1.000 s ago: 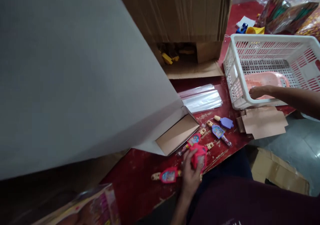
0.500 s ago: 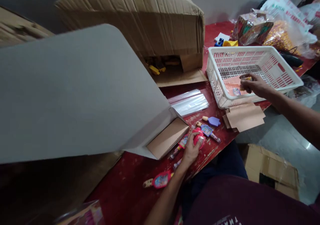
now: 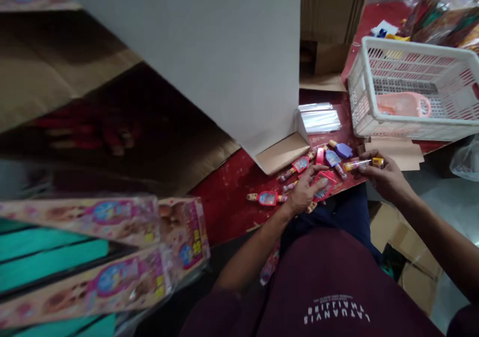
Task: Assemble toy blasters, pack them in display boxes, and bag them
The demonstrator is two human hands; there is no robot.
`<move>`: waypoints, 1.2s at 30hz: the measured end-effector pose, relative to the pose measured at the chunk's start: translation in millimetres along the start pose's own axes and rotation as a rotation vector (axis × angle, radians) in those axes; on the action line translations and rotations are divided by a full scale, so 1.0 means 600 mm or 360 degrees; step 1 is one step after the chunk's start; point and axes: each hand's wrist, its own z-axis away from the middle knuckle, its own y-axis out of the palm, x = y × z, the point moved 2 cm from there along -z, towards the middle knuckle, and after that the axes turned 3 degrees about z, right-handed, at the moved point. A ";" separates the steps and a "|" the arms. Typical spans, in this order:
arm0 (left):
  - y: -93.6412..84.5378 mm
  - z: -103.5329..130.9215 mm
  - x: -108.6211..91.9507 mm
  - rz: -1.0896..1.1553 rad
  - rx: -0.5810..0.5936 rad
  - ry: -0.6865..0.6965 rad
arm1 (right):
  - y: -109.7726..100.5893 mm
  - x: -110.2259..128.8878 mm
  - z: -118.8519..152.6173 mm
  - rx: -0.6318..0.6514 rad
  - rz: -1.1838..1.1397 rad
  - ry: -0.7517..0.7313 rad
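Observation:
My left hand (image 3: 302,193) is closed on a pink shovel-shaped plastic toy (image 3: 326,183) at the table's front edge. In my right hand (image 3: 389,181) is a small clear tube with yellow ends (image 3: 355,165), gripped between thumb and fingers just above the edge. Between the hands lies a purple toy with a picture label (image 3: 332,158). Behind it rests a plain purple shovel-shaped piece (image 3: 343,150). More pink labelled toys lie to the left, one beside the box flap (image 3: 300,164) and another farther out (image 3: 267,197).
A white plastic crate (image 3: 422,121) holding a pink scoop-like piece (image 3: 404,103) stands back right. Clear plastic sleeves (image 3: 320,120) lie behind the toys. A large white-faced carton (image 3: 209,52) rises at left. Printed packages (image 3: 112,277) lie at lower left.
My right hand has come out of the crate towards the toys, bringing the tube. My left hand stays at the pink toy. The view has swung left and down.

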 end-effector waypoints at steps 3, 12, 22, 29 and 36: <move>0.013 0.040 -0.008 0.0105 0.0142 -0.0160 | 0.027 -0.011 0.028 0.0147 0.0206 -0.0034; 0.011 0.109 0.010 0.0199 0.0194 -0.0267 | 0.048 -0.021 0.071 0.0700 0.1095 -0.0310; 0.012 0.140 0.050 0.0252 0.0346 -0.0610 | 0.041 -0.056 0.106 0.0951 0.1543 -0.0797; 0.023 0.170 0.070 0.0092 0.0475 -0.0697 | 0.043 -0.075 0.155 0.1079 0.1467 -0.0875; 0.026 0.188 0.079 -0.0318 0.0595 -0.0619 | 0.040 -0.084 0.184 0.1165 0.1429 -0.0826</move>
